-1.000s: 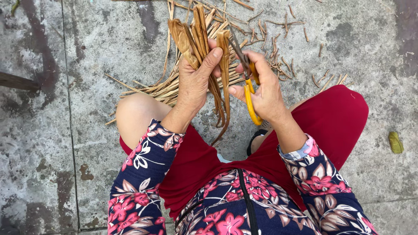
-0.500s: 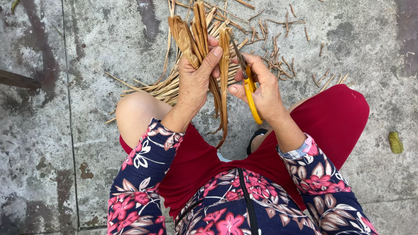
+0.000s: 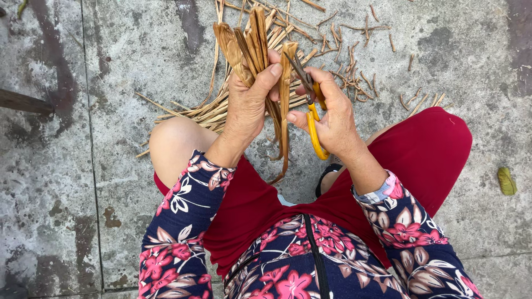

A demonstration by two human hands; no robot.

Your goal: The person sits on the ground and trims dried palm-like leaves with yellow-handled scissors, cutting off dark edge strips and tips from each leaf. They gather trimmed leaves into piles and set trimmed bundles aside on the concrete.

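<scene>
Fingers of the left hand close around a bunch of dried leaf strips, held upright above the knees. Just beside it, the right hand grips orange-handled scissors, its fingers wrapped through the loops, the blades touching 1 hanging strip. More loose strips and cut scraps lie on the concrete floor beyond the hands, toward its far edge.

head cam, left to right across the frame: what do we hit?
Dark wooden bar → bare knee → left hand gripping dried leaf strips → right hand with yellow-handled scissors → red-clad knee → green leaf.
</scene>
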